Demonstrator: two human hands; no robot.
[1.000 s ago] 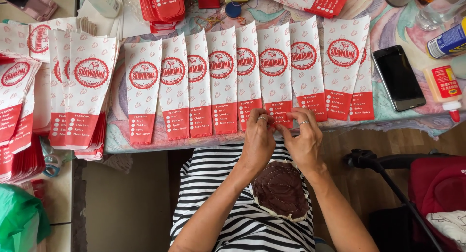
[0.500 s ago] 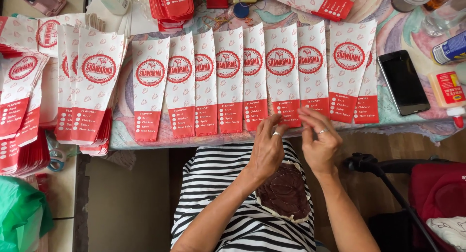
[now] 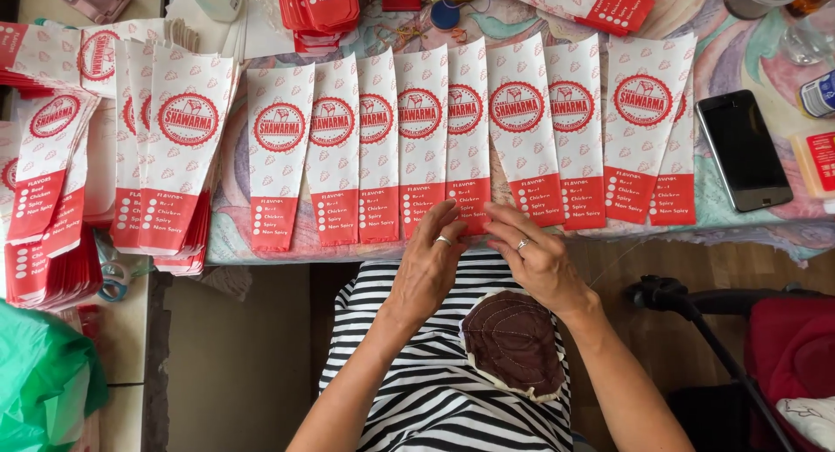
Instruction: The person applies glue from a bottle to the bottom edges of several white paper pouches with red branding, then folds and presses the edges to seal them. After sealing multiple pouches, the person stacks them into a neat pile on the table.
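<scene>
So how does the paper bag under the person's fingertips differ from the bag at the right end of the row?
The bag under the fingertips is touched at its red bottom edge by the left hand and right hand; the right-end bag lies untouched. The first is overlapped to a narrow strip, the second shows nearly full width. Both are white with red stamps.

— Was there room on the table (image 3: 765,234)?
— Hardly; overlapping paper sleeves (image 3: 470,130) filled the near edge.
— To the right?
— A black phone (image 3: 744,150) lay just beside them.

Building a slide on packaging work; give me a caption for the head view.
Both hands, left hand and right hand, touch a red-and-white paper sleeve in a fanned row along the table edge.
</scene>
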